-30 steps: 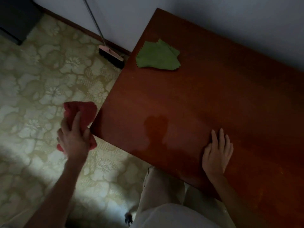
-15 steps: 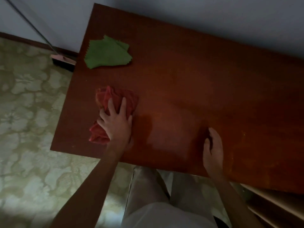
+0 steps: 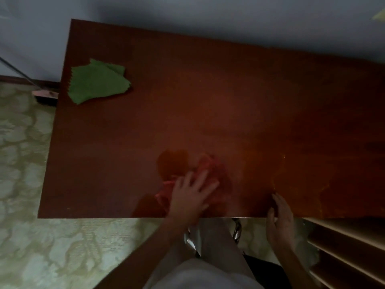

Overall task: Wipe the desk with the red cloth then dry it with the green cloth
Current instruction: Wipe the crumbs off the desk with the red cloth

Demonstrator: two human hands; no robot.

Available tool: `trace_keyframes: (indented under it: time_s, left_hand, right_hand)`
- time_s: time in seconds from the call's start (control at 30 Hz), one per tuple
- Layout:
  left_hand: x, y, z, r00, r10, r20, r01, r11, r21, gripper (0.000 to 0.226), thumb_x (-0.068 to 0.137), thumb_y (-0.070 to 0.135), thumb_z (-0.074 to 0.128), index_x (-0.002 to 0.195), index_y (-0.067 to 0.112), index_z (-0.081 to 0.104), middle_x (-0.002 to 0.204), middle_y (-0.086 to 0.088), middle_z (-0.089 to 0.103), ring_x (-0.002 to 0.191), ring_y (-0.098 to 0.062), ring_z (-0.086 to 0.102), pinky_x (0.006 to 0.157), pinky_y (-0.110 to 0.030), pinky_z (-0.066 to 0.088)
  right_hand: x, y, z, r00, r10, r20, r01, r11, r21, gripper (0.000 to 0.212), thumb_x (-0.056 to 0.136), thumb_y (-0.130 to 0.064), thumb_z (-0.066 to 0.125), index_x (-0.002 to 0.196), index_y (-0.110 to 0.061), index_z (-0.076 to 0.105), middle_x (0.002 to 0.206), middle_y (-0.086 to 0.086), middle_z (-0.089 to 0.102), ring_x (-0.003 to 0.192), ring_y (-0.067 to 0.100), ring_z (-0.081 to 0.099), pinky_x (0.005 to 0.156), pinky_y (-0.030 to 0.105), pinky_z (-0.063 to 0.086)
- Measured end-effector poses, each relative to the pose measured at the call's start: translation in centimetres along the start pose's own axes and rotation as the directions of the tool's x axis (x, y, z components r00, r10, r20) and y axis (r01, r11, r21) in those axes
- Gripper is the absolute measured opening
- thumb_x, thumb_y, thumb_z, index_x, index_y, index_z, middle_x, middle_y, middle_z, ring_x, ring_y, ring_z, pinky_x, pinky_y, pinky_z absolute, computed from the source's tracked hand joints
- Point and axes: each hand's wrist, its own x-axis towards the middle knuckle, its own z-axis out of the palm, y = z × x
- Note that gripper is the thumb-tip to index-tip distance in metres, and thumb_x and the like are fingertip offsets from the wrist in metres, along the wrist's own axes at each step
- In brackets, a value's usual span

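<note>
— Head view: where's the red cloth (image 3: 210,176) sitting?

— Bunched near the front edge of the desk (image 3: 229,97), around the middle. The left hand (image 3: 192,195) lies flat on it, fingers spread and straight, pressing down.

— And the other hand?

— The right hand (image 3: 280,217) rests at the front edge itself, fingers loosely extended onto the wood, gripping nothing.

— Room to move?

— Bare wood stretches left, right and back toward the wall. The green cloth (image 3: 95,82) lies folded at the far left corner, just beside the left edge, well apart from the red one.
</note>
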Motion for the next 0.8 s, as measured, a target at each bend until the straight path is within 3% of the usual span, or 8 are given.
trace_keyframes:
  time_s: [0.1, 0.2, 0.3, 0.37, 0.47, 0.57, 0.67, 0.8]
  left_hand:
    - [1.4, -6.7, -3.3, 0.957, -0.276, -0.091, 0.277, 0.961, 0.006, 0.080, 0.067, 0.048, 0.079, 0.140, 0.044, 0.047, 0.148, -0.006, 0.045, 0.119, -0.044, 0.046, 0.091, -0.057, 0.042]
    - [5.4, -10.5, -6.1, 0.830, -0.542, -0.135, 0.542, 0.839, -0.035, 0.071, 0.081, 0.048, 0.068, 0.146, 0.042, 0.039, 0.154, -0.010, 0.031, 0.128, -0.048, 0.034, 0.099, -0.064, 0.032]
    - [8.8, -8.4, -6.8, 0.690, -0.712, -0.126, 0.717, 0.697, -0.011, 0.069, 0.088, 0.051, 0.060, 0.150, 0.044, 0.029, 0.158, -0.008, 0.024, 0.128, -0.048, 0.034, 0.102, -0.061, 0.033]
    - [9.2, -4.8, -6.2, 0.744, -0.659, -0.107, 0.664, 0.748, 0.007, 0.071, 0.087, 0.050, 0.060, 0.150, 0.045, 0.028, 0.158, -0.008, 0.025, 0.125, -0.048, 0.037, 0.100, -0.059, 0.035]
    - [6.2, -0.1, -3.8, 0.964, -0.265, -0.009, 0.265, 0.958, 0.110, 0.078, 0.074, 0.052, 0.071, 0.144, 0.047, 0.038, 0.155, -0.007, 0.036, 0.118, -0.044, 0.043, 0.092, -0.055, 0.042]
    - [1.3, 1.3, -1.6, 1.000, -0.005, 0.021, 0.003, 0.994, 0.113, 0.083, 0.062, 0.054, 0.080, 0.138, 0.047, 0.048, 0.148, -0.005, 0.043, 0.113, -0.040, 0.045, 0.084, -0.052, 0.047]
    - [-3.6, -0.9, -1.0, 0.955, -0.294, -0.038, 0.295, 0.955, 0.028, 0.074, 0.070, 0.051, 0.071, 0.140, 0.048, 0.045, 0.145, -0.004, 0.046, 0.111, -0.039, 0.045, 0.080, -0.051, 0.047]
    - [-10.6, -11.7, -2.6, 0.664, -0.739, -0.113, 0.721, 0.672, -0.169, 0.063, 0.078, 0.046, 0.058, 0.140, 0.037, 0.048, 0.142, -0.017, 0.048, 0.103, -0.048, 0.052, 0.082, -0.057, 0.044]
  right_hand:
    - [0.6, 0.7, 0.0, 0.995, 0.086, -0.049, -0.085, 0.996, 0.023, 0.042, 0.098, -0.011, 0.047, 0.139, -0.013, 0.045, 0.148, 0.010, 0.041, 0.137, 0.025, 0.035, 0.110, 0.047, 0.034]
    - [1.4, 1.0, 0.1, 0.992, 0.075, -0.106, -0.070, 0.996, 0.056, 0.040, 0.098, -0.015, 0.044, 0.137, -0.009, 0.047, 0.146, 0.012, 0.044, 0.135, 0.027, 0.038, 0.110, 0.042, 0.031]
    - [1.4, 0.5, -0.1, 0.991, 0.102, -0.090, -0.088, 0.985, 0.151, 0.040, 0.099, -0.011, 0.046, 0.139, -0.009, 0.045, 0.146, 0.013, 0.042, 0.135, 0.028, 0.038, 0.109, 0.039, 0.030]
    - [1.4, -0.1, -0.2, 0.988, 0.114, -0.108, -0.094, 0.980, 0.178, 0.042, 0.098, -0.015, 0.045, 0.140, -0.010, 0.042, 0.146, 0.014, 0.041, 0.135, 0.029, 0.038, 0.109, 0.042, 0.032]
    - [1.4, -1.1, 0.0, 0.984, 0.129, -0.120, -0.099, 0.968, 0.230, 0.050, 0.093, -0.024, 0.040, 0.140, -0.008, 0.041, 0.144, 0.017, 0.041, 0.133, 0.032, 0.039, 0.105, 0.040, 0.031]
    - [1.8, -2.7, 0.6, 0.992, 0.095, -0.079, -0.076, 0.974, 0.213, 0.047, 0.095, -0.017, 0.043, 0.141, -0.008, 0.039, 0.145, 0.016, 0.039, 0.134, 0.032, 0.036, 0.106, 0.038, 0.028]
    - [1.9, -4.8, 1.1, 1.000, -0.006, -0.026, 0.010, 0.984, 0.176, 0.047, 0.096, -0.009, 0.046, 0.142, -0.009, 0.037, 0.147, 0.014, 0.036, 0.137, 0.029, 0.032, 0.109, 0.036, 0.024]
    - [2.2, -9.4, 1.9, 0.993, -0.104, 0.051, 0.095, 0.982, 0.161, 0.051, 0.094, -0.004, 0.050, 0.143, -0.010, 0.037, 0.147, 0.012, 0.036, 0.136, 0.020, 0.030, 0.109, 0.025, 0.022]
